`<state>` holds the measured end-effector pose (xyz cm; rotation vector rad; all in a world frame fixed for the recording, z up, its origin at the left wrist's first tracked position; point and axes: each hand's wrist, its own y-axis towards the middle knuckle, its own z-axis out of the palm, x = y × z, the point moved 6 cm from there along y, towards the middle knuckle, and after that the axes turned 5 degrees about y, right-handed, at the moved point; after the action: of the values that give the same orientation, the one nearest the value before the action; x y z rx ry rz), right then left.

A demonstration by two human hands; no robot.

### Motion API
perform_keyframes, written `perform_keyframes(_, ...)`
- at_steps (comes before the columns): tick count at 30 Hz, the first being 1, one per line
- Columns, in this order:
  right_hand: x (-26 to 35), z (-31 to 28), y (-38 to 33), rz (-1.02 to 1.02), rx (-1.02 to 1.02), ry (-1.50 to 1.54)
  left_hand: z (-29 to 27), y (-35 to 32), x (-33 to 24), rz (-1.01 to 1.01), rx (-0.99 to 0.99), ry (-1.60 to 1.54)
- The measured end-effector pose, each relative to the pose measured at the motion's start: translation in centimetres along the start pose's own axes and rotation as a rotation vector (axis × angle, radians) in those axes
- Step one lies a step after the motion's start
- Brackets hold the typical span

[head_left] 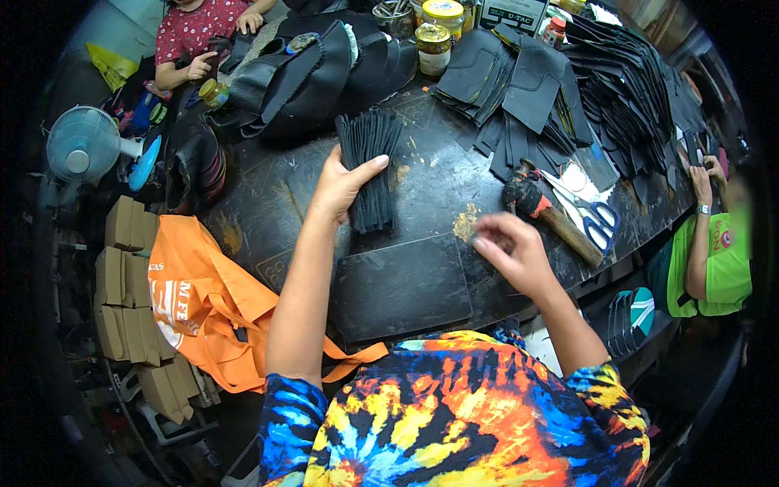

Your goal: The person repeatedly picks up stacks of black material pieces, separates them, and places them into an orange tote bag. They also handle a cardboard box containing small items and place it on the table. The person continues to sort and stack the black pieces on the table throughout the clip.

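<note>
My left hand (pixel 347 183) grips a thick bundle of narrow black strips (pixel 373 174), with the thumb across its front. The bundle is upright in the picture, over the dark worktable. To its right, my right hand (pixel 513 250) hovers above the table near a yellowish worn patch. Its fingers are loosely curled and apart from the thumb, slightly blurred, and nothing shows in them. In front of me lies a flat black board (pixel 402 288). A hammer (pixel 560 219) with a wooden handle and dark wrapping lies right of that hand, beside scissors (pixel 596 219) with blue handles.
Stacks of black cut pieces (pixel 535 85) cover the back right. Large black sheets (pixel 324 81) and glue jars (pixel 433 49) stand behind. An orange bag (pixel 207 300) hangs at the left edge, near cardboard boxes (pixel 122 276) and a fan (pixel 81 146). Two other people work at the table.
</note>
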<state>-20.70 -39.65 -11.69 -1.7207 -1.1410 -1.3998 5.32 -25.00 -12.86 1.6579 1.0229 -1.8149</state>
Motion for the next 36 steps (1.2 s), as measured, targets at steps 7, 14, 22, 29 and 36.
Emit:
perform_keyframes(7, 2.8, 8.7, 13.6, -0.103, 0.141, -0.031, 3.1, -2.2, 0.7, 0.006, 0.118, -0.671)
perform_keyframes(14, 3.7, 12.9, 14.9, -0.013, 0.338, 0.643, -1.4, -3.9, 1.7, 0.072, 0.064, -0.706)
perform_keyframes(22, 3.4, 10.8, 15.7, -0.223, 0.044, -0.092, -0.9, -2.8, 3.7, -0.078, 0.252, -0.965)
perform_keyframes(29, 2.4, 10.8, 15.3, -0.042, 0.067, 0.26, -1.3, -3.5, 4.1, -0.06, 0.146, -0.746)
perform_keyframes(36, 2.0, 10.9, 14.9, -0.015, 0.159, 0.281, -2.0, -3.6, 3.7, -0.031, 0.107, -0.627)
